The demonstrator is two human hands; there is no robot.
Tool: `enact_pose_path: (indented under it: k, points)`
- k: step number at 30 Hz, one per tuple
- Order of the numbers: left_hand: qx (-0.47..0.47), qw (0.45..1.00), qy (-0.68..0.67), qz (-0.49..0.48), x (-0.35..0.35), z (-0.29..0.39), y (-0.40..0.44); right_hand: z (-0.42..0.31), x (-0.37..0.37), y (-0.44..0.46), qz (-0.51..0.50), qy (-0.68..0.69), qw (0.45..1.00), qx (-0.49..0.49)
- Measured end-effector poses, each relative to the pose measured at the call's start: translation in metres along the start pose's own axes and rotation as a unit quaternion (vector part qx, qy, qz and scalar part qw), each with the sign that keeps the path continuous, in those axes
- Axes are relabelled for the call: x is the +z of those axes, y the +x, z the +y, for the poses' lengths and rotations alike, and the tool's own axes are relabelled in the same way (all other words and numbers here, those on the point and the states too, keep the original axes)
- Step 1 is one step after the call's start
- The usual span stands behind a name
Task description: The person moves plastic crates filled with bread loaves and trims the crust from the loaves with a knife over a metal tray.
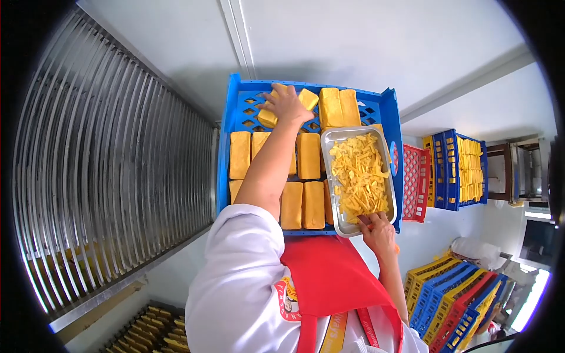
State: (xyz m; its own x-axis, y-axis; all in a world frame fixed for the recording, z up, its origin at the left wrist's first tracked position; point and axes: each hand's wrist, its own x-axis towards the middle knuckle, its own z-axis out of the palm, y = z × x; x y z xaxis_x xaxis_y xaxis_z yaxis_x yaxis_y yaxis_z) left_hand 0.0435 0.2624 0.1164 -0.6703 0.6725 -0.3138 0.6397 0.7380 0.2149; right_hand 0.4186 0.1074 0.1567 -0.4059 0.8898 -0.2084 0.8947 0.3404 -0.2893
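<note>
A blue plastic crate [225, 176] holds rows of yellow-orange rectangular blocks [309, 156]. At its far left, my left hand [285, 106] lies over a tilted yellow block [268, 118], fingers spread. Another slanted block [308, 99] is just right of that hand. My palm hides part of the blocks beneath, so how firmly it touches them is unclear. A shallow metal tray [325, 176] heaped with thin yellow strips and scraps [359, 173] rests over the crate's right side. My right hand [379, 233] grips the tray's near rim, thumb on top.
A slatted metal rack [118, 159] stands along the left. Beyond the crate on the right are a red crate [415, 182] and a blue crate [450, 170] with yellow pieces. Several stacked coloured crates [450, 300] sit lower right. More yellow pieces [156, 329] lie lower left.
</note>
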Motion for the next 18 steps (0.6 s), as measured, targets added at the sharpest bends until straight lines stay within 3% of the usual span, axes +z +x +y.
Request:
enact_pose_path:
  k: [4, 7, 12, 15, 16, 18]
  points:
    - [-0.002, 0.999, 0.008, 0.034, 0.003, -0.009, -0.001, 0.002, 0.000, 0.000, 0.006, 0.011, 1.000, -0.007]
    - [-0.107, 0.994, -0.031, -0.024, -0.010, -0.010, 0.012, 0.002, 0.000, -0.001, -0.005, 0.042, 0.999, 0.007]
    - [-0.113, 0.990, -0.078, -0.017, -0.037, -0.018, -0.004, 0.001, -0.013, 0.007, -0.042, 0.076, 0.996, -0.026]
    - [0.194, 0.935, -0.258, 0.147, -0.042, -0.042, -0.019, -0.007, -0.025, 0.016, -0.076, 0.234, 0.968, 0.051]
    - [0.204, 0.935, -0.250, 0.148, -0.045, -0.044, -0.038, -0.007, -0.028, 0.022, -0.070, 0.244, 0.966, 0.054]
    - [0.429, 0.834, -0.302, 0.170, -0.050, -0.043, -0.088, -0.006, -0.042, 0.035, -0.040, 0.322, 0.945, 0.044]
